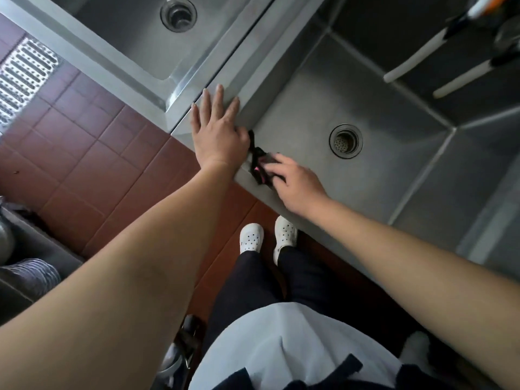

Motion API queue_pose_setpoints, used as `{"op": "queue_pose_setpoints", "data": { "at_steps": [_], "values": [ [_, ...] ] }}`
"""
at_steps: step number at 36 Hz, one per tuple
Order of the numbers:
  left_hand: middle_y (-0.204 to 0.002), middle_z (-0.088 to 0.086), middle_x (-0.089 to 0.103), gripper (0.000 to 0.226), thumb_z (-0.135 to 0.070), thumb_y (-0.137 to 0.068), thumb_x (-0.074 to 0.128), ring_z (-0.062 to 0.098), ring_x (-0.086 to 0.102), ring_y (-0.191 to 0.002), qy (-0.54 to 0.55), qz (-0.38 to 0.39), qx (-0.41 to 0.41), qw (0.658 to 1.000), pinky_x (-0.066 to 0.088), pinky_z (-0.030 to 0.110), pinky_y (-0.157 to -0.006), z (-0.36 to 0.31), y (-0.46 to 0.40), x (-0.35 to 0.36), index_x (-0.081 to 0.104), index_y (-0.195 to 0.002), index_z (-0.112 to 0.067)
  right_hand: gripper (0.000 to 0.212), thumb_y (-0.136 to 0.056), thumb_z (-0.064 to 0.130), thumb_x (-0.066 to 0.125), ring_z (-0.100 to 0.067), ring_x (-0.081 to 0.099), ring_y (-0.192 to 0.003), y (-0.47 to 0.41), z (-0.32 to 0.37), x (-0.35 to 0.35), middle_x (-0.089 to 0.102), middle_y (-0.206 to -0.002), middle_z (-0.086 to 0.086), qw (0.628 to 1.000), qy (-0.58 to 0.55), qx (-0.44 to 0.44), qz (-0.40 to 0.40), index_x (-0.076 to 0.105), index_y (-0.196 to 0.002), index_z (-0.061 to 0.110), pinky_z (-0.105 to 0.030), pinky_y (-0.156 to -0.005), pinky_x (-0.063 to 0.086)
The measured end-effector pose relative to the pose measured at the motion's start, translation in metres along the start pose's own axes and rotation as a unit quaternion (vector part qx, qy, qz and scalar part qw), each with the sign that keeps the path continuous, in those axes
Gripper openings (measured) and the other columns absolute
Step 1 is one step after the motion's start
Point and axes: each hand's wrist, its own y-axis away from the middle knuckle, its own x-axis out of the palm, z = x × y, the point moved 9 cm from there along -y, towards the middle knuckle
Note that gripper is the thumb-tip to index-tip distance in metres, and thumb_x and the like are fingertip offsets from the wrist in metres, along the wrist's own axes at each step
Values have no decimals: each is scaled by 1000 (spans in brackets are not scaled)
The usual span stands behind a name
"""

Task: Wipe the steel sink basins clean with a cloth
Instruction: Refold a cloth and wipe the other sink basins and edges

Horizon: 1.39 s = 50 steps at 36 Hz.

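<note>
Step in hand: wiping the near left corner of the right basin (380, 130). The right hand (298, 184) holds a dark cloth (260, 167) with pink showing, fingers curled over it, at the basin's front rim close to that corner. The left hand (216, 130) lies flat, fingers spread, on the steel divider (253, 66) between the basins, holding nothing, apparently bracing.

Recommendation: keep the cloth bunched under the fingertips, press it into the corner seam, then draw overlapping strokes along the walls toward the drain (345, 141). The left hand's brace looks sound; it should stay off wiped steel.

Count: two basins, the left basin (126, 38) also with one drain (178, 13); one cloth; two hands; two white-handled utensils (416, 56) at the right basin's far side, type unclear.
</note>
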Motion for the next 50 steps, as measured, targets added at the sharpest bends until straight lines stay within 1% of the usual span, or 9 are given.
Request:
{"op": "queue_pose_setpoints", "data": {
  "at_steps": [7, 17, 24, 27, 32, 36, 41, 46, 50],
  "values": [
    [-167, 0, 14, 65, -32, -83, 38, 25, 0, -155, 7, 10, 12, 1000, -6, 47, -124, 0, 1, 0, 43, -148, -33, 40, -91, 3, 52, -25, 49, -134, 48, -24, -3, 50, -148, -4, 995, 45, 61, -60, 70, -124, 17, -38, -112, 36],
    [-168, 3, 6, 66, -39, -85, 45, 27, -6, -154, 32, 71, 44, 996, -8, 49, -123, 0, 2, 0, 37, -150, -34, 38, -92, 6, 58, -28, 51, -130, 203, -147, -40, 51, -148, 2, 962, 140, 217, -84, 71, -122, 23, -39, -107, 32],
    [-168, 4, 9, 61, -28, -92, 50, 25, -3, -154, 57, 78, 116, 989, -5, 51, -123, -20, 52, -2, 36, -151, -31, 36, -94, 11, 56, -25, 41, -140, 277, -195, -55, 51, -148, 2, 932, 183, 286, -124, 70, -123, 29, -43, -110, 27],
    [-167, 4, 13, 58, -31, -97, 49, 24, -1, -154, 52, 122, 177, 975, -3, 52, -123, -54, 104, 12, 34, -153, -30, 38, -96, 12, 53, -25, 38, -142, 284, -201, -49, 48, -151, 4, 926, 159, 310, -149, 67, -126, 29, -44, -114, 26],
    [-168, -2, 9, 58, -44, -100, 40, 21, -6, -154, 0, 197, 242, 950, -12, 54, -121, -98, 185, 43, 24, -155, -40, 37, -95, 8, 51, -31, 41, -139, 276, -190, -40, 52, -148, 2, 931, 104, 291, -193, 69, -125, 23, -44, -112, 29],
    [-168, -5, 3, 62, -55, -99, 34, 24, -13, -154, -79, 226, 286, 928, -18, 54, -119, -124, 227, 65, 16, -157, -41, 39, -99, 14, 48, -26, 31, -146, 267, -178, -25, 46, -152, 6, 965, 83, 206, -142, 62, -132, 28, -41, -116, 19],
    [-168, -6, 8, 65, -51, -95, 40, 23, -9, -154, -99, 223, 248, 937, -8, 55, -121, -128, 232, 66, 18, -156, -41, 40, -103, 24, 39, -15, 27, -149, 288, -194, -28, 39, -154, 18, 970, 68, 202, -112, 55, -135, 42, -48, -118, 16],
    [-164, -7, 21, 60, -47, -92, 46, 23, 4, -153, -98, 234, 198, 947, 2, 57, -120, -136, 230, 58, 31, -150, -42, 42, -101, 23, 42, -12, 34, -145, 326, -228, -49, 44, -151, 18, 964, 54, 237, -107, 55, -135, 45, -40, -109, 26],
    [-155, -1, 38, 53, -40, -93, 54, 28, 28, -145, -49, 241, 108, 963, 19, 52, -118, -159, 229, 44, 43, -145, -37, 36, -99, 16, 54, -17, 59, -122, 347, -237, -79, 65, -129, 11, 953, -163, 207, -150, 65, -128, 34, -26, -97, 46]
  ]
}}
